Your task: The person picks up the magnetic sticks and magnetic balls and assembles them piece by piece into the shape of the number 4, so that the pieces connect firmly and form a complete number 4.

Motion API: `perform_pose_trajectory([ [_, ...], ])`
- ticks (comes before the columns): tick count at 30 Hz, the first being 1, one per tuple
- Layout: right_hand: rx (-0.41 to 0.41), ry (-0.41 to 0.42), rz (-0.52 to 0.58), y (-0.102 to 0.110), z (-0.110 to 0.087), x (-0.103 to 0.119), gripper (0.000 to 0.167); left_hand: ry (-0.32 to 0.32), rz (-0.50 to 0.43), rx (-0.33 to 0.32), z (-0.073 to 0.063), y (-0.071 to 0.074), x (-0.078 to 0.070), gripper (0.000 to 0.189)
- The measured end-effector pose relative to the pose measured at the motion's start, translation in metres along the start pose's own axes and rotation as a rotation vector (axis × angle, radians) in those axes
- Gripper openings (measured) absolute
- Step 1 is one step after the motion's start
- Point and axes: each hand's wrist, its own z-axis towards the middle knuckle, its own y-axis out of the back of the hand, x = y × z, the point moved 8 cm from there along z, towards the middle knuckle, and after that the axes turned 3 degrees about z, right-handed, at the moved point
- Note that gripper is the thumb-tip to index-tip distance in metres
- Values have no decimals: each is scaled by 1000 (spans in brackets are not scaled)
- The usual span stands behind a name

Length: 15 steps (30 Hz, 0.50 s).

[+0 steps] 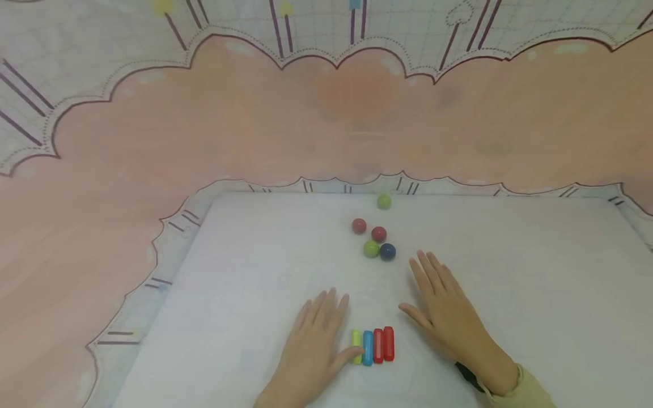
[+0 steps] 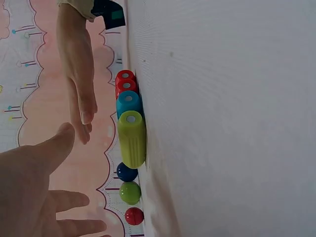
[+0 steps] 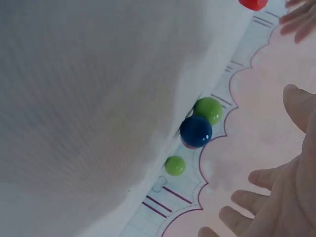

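Observation:
A short row of plastic rods lies side by side in the head view: a yellow-green rod (image 1: 356, 340), a blue rod (image 1: 368, 348) and two red rods (image 1: 378, 347). Pale round spots mark their ends in the left wrist view. My left hand (image 1: 311, 351) is left of the row, fingers spread and straight; its thumb overlaps the yellow-green rod in the head view, but stands apart from it in the left wrist view. To the right of the row, my right hand (image 1: 451, 317) is flat with fingers extended, holding nothing. Its fingertips point toward a dark blue ball (image 1: 388, 252).
Beyond the hands, a green ball (image 1: 371, 249) sits by the dark blue one. Two red balls (image 1: 359, 226) lie behind them, and another green ball (image 1: 384, 202) is near the far edge of the white table (image 1: 245, 283). A pink patterned cloth (image 1: 255, 124) surrounds the table.

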Motion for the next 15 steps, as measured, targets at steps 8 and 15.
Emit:
perform_pose_trajectory([
  [8, -3, 11, 26, -2, 10, -1, 86, -11, -49, 6, -1, 1, -4, 80],
  [15, 11, 34, 53, -9, 18, 1, 86, 26, -123, 130, 0, -8, -4, 79],
])
